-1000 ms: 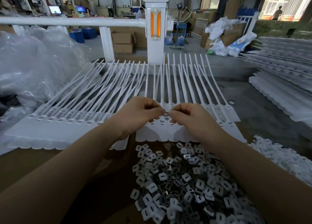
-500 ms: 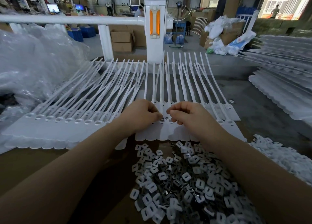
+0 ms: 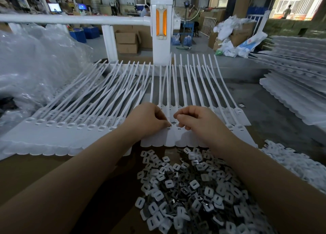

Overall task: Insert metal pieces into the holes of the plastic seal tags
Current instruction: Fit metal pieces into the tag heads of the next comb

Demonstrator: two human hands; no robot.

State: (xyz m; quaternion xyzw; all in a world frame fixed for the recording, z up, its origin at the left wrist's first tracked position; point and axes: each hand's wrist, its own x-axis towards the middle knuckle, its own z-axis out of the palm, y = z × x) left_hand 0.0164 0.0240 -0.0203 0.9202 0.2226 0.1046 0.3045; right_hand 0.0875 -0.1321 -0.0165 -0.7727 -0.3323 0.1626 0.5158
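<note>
Hands met over the row of white seal tags point(image 3: 169, 136) in the head view. Your left hand point(image 3: 150, 119) had its fingers curled, tips pressed down at a tag's hole; whether it pinched a metal piece, can't tell. Your right hand point(image 3: 195, 120) was loosely curled just beside it. Pile of metal pieces point(image 3: 190, 195) sat just below the tags, between your forearms.

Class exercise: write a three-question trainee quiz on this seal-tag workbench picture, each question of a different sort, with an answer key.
1. True or false: the loose metal pieces lie nearer the worker than the seal tags.
2. Where is the left hand? A on the tag row; B in the metal pile; C on the white railing.
3. Fill in: both hands meet over the tags' ____.

Key: 1 true; 2 A; 3 holes.
</note>
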